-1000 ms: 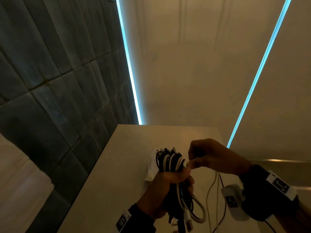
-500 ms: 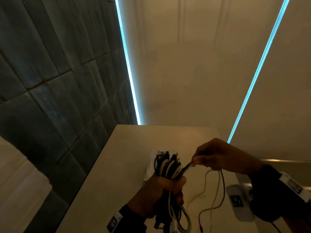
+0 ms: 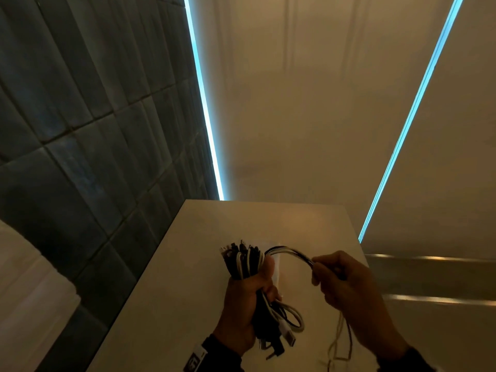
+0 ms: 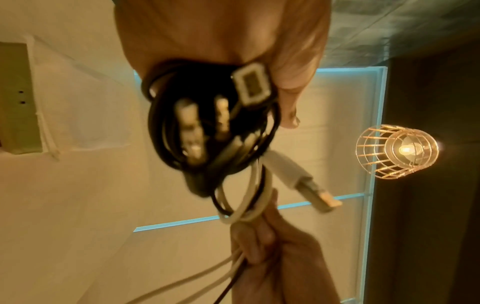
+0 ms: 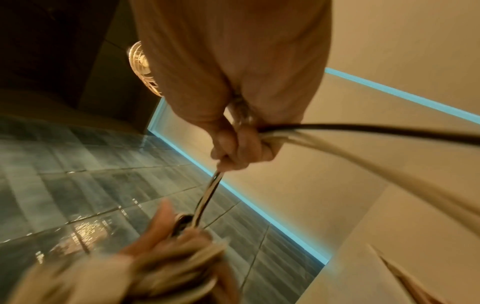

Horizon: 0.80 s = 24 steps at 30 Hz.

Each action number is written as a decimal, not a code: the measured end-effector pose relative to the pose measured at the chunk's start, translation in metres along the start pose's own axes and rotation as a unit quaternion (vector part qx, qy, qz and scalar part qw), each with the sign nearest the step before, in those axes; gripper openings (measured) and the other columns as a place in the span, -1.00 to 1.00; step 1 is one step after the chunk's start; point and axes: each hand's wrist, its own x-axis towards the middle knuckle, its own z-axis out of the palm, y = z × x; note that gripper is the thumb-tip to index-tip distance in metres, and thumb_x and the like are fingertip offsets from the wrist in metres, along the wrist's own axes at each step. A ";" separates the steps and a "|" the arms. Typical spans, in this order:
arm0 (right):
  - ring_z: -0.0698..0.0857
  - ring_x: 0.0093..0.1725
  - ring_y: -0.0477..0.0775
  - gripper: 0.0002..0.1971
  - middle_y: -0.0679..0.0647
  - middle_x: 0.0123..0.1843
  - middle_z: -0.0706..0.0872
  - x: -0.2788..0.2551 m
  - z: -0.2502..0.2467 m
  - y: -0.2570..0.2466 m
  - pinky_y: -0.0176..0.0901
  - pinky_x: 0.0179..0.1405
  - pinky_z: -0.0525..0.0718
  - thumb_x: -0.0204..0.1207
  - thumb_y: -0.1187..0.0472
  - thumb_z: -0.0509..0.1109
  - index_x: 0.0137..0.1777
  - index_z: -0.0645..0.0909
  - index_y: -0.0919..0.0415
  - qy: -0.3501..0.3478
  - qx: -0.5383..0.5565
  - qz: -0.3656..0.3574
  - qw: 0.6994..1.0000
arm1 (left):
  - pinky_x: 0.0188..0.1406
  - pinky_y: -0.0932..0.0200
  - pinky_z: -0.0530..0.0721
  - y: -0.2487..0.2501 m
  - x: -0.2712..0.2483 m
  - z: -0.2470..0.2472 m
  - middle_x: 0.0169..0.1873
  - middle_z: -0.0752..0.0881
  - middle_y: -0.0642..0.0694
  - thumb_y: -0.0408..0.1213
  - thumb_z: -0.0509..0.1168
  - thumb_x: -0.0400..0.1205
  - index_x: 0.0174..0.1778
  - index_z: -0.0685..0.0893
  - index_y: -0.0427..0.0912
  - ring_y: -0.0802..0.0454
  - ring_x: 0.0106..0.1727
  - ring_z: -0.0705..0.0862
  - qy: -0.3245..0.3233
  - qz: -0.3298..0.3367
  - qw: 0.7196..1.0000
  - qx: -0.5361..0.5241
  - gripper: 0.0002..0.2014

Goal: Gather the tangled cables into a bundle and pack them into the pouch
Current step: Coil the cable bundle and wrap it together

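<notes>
Scene, large to small. Dark tiled wall (image 3: 80,135) fills the left of the head view; beige wall panels edged by two cyan light strips (image 3: 206,116) take up the rest. A pale table (image 3: 188,277) runs from the far wall toward the camera. In the left wrist view a wire-caged lamp (image 4: 397,151) glows at the right.

Both hands are raised above the table. Left hand (image 3: 245,304): fist wrapped around the middle of the cable bundle (image 3: 243,260), fingers curled tight, thumb lying up the bundle's right side. The bundle is upright; its folded black and white loops stick out above the fist, and looped ends and plugs hang below it. Left wrist view shows a white USB plug (image 4: 302,181) and a white square-ended connector (image 4: 250,83) jutting from the black coils, close to the palm.

Right hand (image 3: 341,277): to the right of the bundle, apart from it, fingers closed round a few loose strands (image 3: 290,252), black and white. The strands arc from the bundle top across to the fingers (image 5: 241,144), pass through the fist and trail down slack toward the table.

A white object, partly hidden behind the bundle, lies on the table; cannot tell whether it is the pouch.
</notes>
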 end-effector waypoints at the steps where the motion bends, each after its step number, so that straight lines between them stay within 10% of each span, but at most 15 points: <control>1: 0.48 -0.51 -0.05 -0.91 0.13 -0.38 0.73 -0.004 0.008 -0.001 -0.23 -0.53 0.46 0.57 0.34 0.37 -0.13 0.68 0.22 0.012 -0.007 -0.013 1.000 | -0.39 0.07 0.56 0.000 -0.001 0.004 -0.59 0.34 -0.12 -0.07 0.63 0.29 -0.56 0.43 -0.16 -0.02 -0.58 0.38 0.013 0.010 1.000 0.007 -0.53; 5: 0.66 -0.48 -0.11 -0.94 0.12 -0.34 0.78 -0.013 0.035 -0.008 -0.34 -0.45 0.62 0.51 0.38 0.43 -0.18 0.68 0.27 0.020 0.005 -0.062 0.998 | -0.38 0.06 0.59 0.002 0.001 0.015 -0.53 0.54 -0.16 0.00 0.53 0.31 -0.36 0.61 -0.21 -0.04 -0.49 0.55 0.008 0.045 0.998 0.034 -0.65; 9: 0.81 -0.29 0.02 -0.84 0.12 -0.32 0.80 -0.013 0.054 -0.008 -0.25 -0.27 0.74 0.47 0.49 0.44 -0.26 0.72 0.27 0.000 0.041 -0.068 0.997 | 0.00 -0.15 0.75 0.002 0.002 0.018 0.08 0.73 -0.45 -0.08 0.60 0.39 0.24 0.65 -0.33 -0.35 0.09 0.76 -0.030 0.046 0.998 0.036 -0.41; 14: 0.67 -0.08 -0.07 -0.55 -0.09 -0.10 0.63 -0.006 0.047 -0.001 -0.14 -0.03 0.72 0.48 0.50 0.39 -0.25 0.69 -0.18 -0.082 -0.161 -0.125 0.975 | -0.32 0.05 0.71 0.004 0.005 0.012 -0.29 0.70 -0.29 -0.33 0.48 0.47 -0.10 0.72 -0.38 -0.20 -0.28 0.73 0.001 0.051 0.998 0.036 -0.81; 18: 0.65 -0.28 -0.18 -0.92 -0.10 -0.23 0.72 0.000 0.034 -0.020 -0.37 -0.27 0.62 0.51 0.18 0.49 -0.05 0.78 0.01 -0.099 -0.273 -0.137 0.947 | -0.31 -0.01 0.63 0.006 0.016 0.000 -0.45 0.54 -0.20 -0.47 0.44 0.46 -0.32 0.60 -0.31 -0.15 -0.37 0.60 0.084 0.108 0.989 0.052 -0.87; 24: 0.56 -0.48 -0.19 -0.71 -0.09 -0.50 0.63 -0.014 0.027 -0.042 -0.29 -0.36 0.51 0.59 0.02 0.36 -0.35 0.68 0.03 -0.146 -0.290 -0.079 0.943 | -0.35 0.00 0.57 0.014 0.032 -0.017 -0.49 0.50 -0.13 -0.48 0.39 0.51 -0.39 0.47 -0.24 -0.08 -0.47 0.53 0.149 0.123 0.981 0.015 -0.76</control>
